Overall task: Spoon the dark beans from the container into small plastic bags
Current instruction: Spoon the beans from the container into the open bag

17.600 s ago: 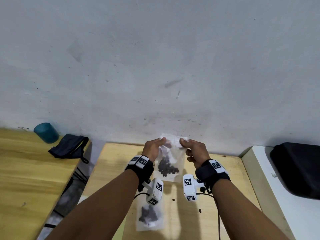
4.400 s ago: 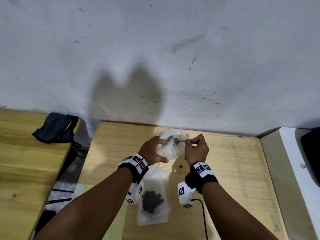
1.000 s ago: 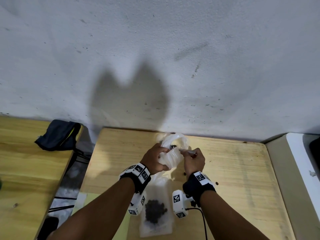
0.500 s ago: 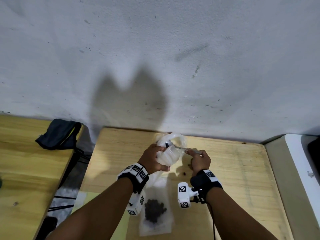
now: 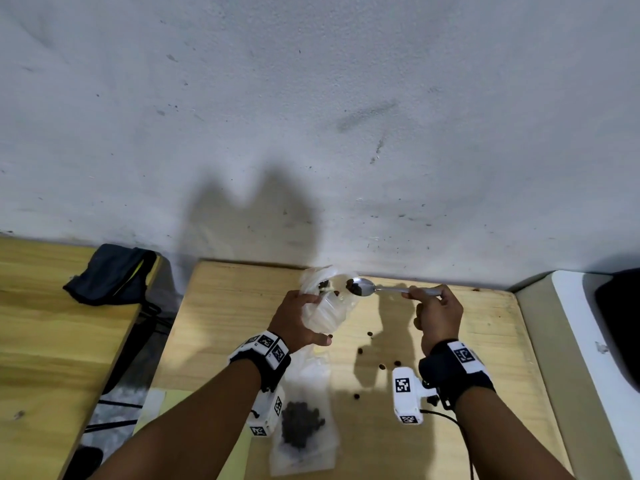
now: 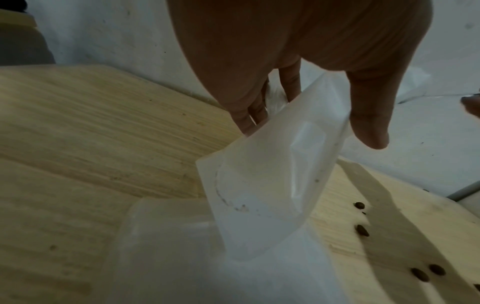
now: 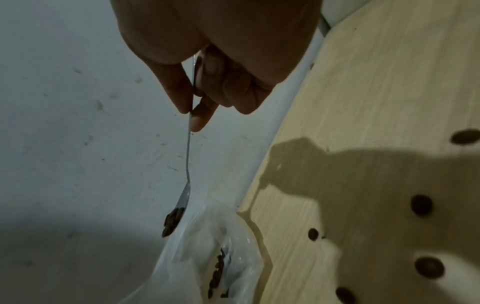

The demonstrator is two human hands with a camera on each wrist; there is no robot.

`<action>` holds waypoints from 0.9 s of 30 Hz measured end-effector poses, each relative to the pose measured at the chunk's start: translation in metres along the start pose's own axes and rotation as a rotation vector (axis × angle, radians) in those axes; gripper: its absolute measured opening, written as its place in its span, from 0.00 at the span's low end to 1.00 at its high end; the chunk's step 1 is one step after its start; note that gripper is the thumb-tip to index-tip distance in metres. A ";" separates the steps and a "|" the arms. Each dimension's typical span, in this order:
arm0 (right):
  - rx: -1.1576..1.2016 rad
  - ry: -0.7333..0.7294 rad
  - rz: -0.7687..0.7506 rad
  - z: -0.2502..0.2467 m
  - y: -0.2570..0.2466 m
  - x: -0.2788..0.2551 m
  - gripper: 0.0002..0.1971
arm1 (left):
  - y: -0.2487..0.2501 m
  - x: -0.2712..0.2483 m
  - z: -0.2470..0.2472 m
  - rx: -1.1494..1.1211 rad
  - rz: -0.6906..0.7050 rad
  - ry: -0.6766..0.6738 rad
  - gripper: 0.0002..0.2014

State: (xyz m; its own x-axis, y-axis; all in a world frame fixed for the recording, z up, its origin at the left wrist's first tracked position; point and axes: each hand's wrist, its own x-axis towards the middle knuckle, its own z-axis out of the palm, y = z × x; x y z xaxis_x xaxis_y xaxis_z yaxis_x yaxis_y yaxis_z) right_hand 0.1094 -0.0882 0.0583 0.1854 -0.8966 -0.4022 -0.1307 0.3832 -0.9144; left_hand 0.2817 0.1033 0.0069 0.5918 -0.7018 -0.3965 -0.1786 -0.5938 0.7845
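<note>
My left hand [image 5: 313,320] grips a small frosted plastic pouch [image 5: 327,311] above the wooden table [image 5: 485,341]; in the left wrist view the fingers and thumb [image 6: 371,133] pinch that pouch [image 6: 265,181]. Behind it, by the wall, a clear crinkled bag [image 5: 318,277] holds dark beans [image 7: 217,269]. My right hand [image 5: 420,296] pinches the handle of a metal spoon [image 5: 367,289]. Its bowl carries beans [image 7: 172,221] just right of the bag's mouth. A filled bag of beans [image 5: 303,431] lies flat near the front edge.
Several loose beans [image 5: 381,366] lie scattered on the table between my hands. A dark cloth pouch [image 5: 110,271] sits on the left table across a gap. A white surface [image 5: 588,341] with a black object [image 5: 620,323] stands at the right. The wall is close behind.
The spoon has come out of the bag's mouth with beans in its bowl, and my right hand has moved right and slightly up. The left hand still grips the pouch.
</note>
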 end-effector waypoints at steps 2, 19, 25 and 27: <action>-0.012 -0.050 -0.050 -0.002 -0.006 -0.004 0.12 | 0.001 0.000 0.001 -0.008 -0.009 0.007 0.45; -0.259 -0.087 -0.292 0.012 0.020 -0.014 0.16 | -0.001 -0.005 -0.006 -0.031 -0.016 -0.057 0.40; -0.522 -0.132 -0.405 0.039 0.046 -0.016 0.18 | -0.004 -0.007 -0.008 0.026 0.014 -0.086 0.40; -0.558 -0.132 -0.385 0.041 0.053 -0.017 0.17 | -0.004 -0.008 -0.008 0.016 0.015 -0.084 0.41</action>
State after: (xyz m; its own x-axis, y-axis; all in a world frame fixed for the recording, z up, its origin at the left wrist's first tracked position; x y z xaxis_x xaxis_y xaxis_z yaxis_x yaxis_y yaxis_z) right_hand 0.1395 -0.0435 0.0151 0.4318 -0.8976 -0.0880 -0.5068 -0.1608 -0.8470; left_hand 0.2840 0.1143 0.0108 0.5209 -0.7408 -0.4241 -0.2002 -0.5890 0.7829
